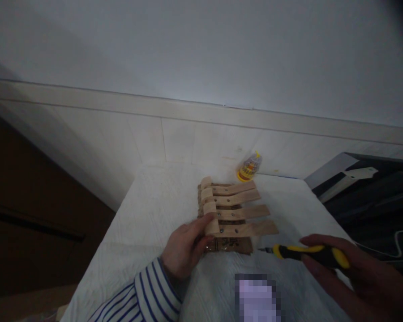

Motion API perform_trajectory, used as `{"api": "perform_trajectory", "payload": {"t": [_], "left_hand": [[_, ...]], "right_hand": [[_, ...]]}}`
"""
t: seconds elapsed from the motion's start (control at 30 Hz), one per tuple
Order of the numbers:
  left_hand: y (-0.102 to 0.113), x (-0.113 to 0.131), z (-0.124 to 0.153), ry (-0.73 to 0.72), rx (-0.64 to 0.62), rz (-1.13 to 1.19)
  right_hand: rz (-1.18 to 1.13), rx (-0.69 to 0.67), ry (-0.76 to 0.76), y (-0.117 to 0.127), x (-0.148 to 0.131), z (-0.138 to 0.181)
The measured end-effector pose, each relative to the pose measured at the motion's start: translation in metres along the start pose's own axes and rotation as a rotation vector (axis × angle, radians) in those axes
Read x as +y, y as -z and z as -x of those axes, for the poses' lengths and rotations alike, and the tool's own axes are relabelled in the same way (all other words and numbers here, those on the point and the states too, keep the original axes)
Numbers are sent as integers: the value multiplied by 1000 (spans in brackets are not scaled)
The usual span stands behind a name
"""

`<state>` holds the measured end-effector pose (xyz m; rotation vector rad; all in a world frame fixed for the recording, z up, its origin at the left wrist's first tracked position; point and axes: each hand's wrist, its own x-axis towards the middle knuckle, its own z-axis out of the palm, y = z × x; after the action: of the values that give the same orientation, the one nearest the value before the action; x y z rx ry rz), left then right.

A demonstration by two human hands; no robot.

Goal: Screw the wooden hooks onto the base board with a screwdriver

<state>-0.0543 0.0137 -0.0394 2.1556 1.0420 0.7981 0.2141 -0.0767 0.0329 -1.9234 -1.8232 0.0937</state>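
A wooden rack of several parallel slats (pixel 237 210) screwed onto a brown base lies on the white table (pixel 154 210). My left hand (pixel 184 250), in a blue-striped sleeve, grips the rack's near left corner, thumb on the nearest slat. My right hand (pixel 352 273) is closed round a yellow-and-black screwdriver (pixel 305 253). Its metal tip points left, just short of the rack's near right corner.
A small clear and yellow container (pixel 249 168) stands behind the rack by the wall. A blurred pale object (pixel 257 297) lies at the table's near edge. Dark furniture with a white cable (pixel 372 205) is on the right; a brown floor is to the left.
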Motion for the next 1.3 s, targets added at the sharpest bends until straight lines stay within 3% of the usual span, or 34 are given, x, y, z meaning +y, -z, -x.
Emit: {"api": "perform_trajectory", "payload": {"t": [0.2, 0.37, 1.3], "left_hand": [[-2, -9, 1, -123, 22, -30], [-4, -14, 0, -124, 47, -46], [-2, -17, 0, -149, 61, -46]], "right_hand": [[-101, -205, 192, -2, -55, -42], [-112, -241, 298, -13, -75, -57], [-40, -279, 418, -25, -82, -66]]}}
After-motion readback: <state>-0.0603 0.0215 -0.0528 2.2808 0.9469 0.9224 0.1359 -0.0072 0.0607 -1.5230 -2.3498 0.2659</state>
